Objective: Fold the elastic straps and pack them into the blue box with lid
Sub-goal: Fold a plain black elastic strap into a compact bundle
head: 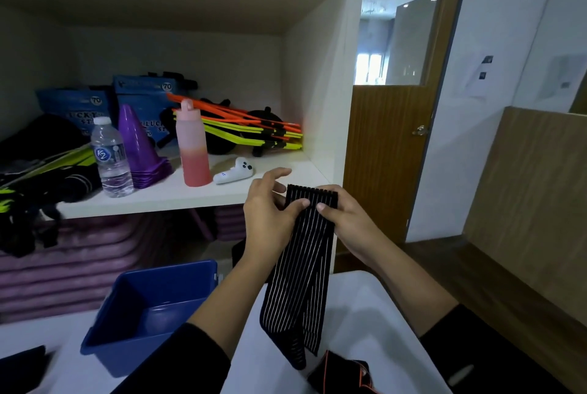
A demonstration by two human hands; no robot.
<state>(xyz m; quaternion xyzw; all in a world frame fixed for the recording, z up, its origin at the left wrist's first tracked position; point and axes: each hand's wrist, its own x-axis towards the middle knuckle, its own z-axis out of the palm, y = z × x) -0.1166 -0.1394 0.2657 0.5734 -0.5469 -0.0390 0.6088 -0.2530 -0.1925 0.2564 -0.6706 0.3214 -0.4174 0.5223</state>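
While left hand (270, 222) and right hand (347, 223) pinch top, strap (301, 282) hangs near-vertical.

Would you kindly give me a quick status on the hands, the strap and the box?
Left hand and right hand hold strap at top end. Strap hangs down. Blue box open, nothing blocking it.

you have two hands in view, your left hand (270, 218) and your right hand (346, 222). count two black straps: one black ribbed elastic strap with white stripes (301, 266) and one orange-trimmed black strap (343, 374). there is one open blue plastic box (127, 339). the white shelf (190, 199) holds one clear water bottle (111, 161), one pink bottle (192, 145), one white controller (233, 172), one stack of purple cones (141, 149) and two blue printed bags (74, 106).
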